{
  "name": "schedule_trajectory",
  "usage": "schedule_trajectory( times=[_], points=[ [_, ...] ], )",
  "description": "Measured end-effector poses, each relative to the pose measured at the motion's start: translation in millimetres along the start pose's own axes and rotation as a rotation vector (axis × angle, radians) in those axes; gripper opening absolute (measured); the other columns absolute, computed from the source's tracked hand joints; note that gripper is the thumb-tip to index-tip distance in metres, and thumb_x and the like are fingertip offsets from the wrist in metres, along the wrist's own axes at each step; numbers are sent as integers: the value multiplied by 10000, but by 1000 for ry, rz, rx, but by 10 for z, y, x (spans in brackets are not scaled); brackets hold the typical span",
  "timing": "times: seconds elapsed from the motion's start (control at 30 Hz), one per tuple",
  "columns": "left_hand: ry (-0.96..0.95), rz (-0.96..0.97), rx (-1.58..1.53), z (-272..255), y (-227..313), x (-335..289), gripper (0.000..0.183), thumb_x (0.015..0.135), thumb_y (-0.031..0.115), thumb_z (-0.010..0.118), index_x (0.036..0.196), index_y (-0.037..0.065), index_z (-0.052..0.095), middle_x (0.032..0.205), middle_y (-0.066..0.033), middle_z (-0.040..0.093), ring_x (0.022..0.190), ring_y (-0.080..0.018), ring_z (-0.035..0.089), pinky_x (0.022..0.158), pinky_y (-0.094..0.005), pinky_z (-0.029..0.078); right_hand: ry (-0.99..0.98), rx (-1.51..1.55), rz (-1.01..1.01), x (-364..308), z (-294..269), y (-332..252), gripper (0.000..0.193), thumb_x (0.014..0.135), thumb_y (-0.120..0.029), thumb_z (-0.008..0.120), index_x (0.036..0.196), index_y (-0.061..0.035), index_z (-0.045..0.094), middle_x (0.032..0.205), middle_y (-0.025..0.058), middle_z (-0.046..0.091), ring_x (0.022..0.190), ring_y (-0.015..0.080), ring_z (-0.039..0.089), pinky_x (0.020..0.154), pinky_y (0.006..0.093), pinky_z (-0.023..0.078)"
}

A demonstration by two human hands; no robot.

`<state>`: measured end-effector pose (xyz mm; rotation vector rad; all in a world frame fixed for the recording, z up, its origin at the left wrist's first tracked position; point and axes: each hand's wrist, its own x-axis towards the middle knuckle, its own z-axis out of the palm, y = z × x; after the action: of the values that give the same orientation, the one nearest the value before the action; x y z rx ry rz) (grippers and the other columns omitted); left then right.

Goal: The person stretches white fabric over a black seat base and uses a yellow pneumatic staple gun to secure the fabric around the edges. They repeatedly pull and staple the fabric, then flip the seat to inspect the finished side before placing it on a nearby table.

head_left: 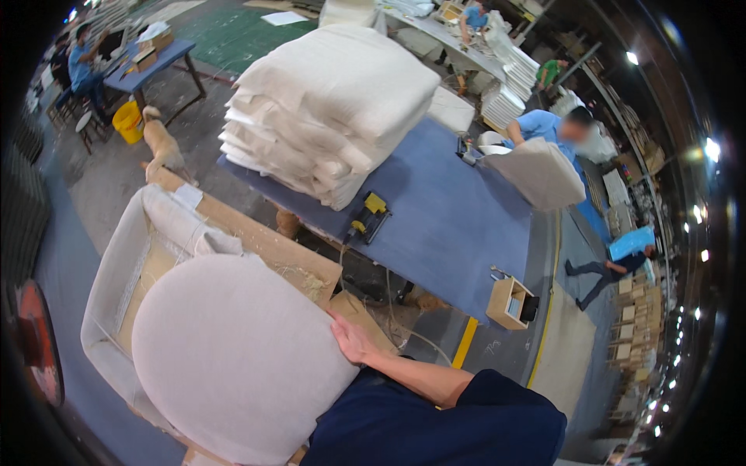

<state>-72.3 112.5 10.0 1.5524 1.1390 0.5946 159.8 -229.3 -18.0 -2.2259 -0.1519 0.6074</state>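
Observation:
A large, rounded padded chair panel (241,361) in pale grey fabric is tilted up against the front of my body. My right hand (351,339) grips its right edge, fingers closed around the rim. My left hand does not show clearly; the panel covers the area where it could be. Beneath and behind the panel lies a fabric-covered, curved chair frame (116,264), its hollow inside partly visible. This frame rests by a wooden board (260,237) strewn with fibre scraps.
A blue worktable (443,210) ahead carries a tall stack of pale padded panels (334,93), a yellow-and-black staple gun (371,213) and a small wooden box (509,303). Across it, a co-worker (544,128) handles another panel (536,175). A dog (162,147) stands left, near a yellow bucket (128,123).

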Motion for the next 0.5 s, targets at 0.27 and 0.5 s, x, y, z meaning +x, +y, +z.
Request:
schedule_trajectory(
  times=[0.27, 0.5],
  points=[
    [-92, 27, -53, 198, 478, 797, 724, 1088, 536, 243, 1569, -6, 246, 1593, -173, 304, 1469, -295, 295, 1232, -427, 205, -152, 186, 150, 72, -100, 37, 673, 1063, -572, 253, 1420, -78, 537, 1306, 215, 644, 1230, 375, 591, 1045, 443, 428],
    [-120, -26, -49, 336, 480, 801, 725, 1087, 541, 238, 1552, -15, 283, 1559, -174, 357, 1444, -296, 336, 1221, -425, 236, -285, 447, 259, 129, 25, 535, 842, 1046, -652, 154, 1394, -10, 573, 1412, 166, 591, 1314, 284, 538, 1104, 415, 381]
  ],
)
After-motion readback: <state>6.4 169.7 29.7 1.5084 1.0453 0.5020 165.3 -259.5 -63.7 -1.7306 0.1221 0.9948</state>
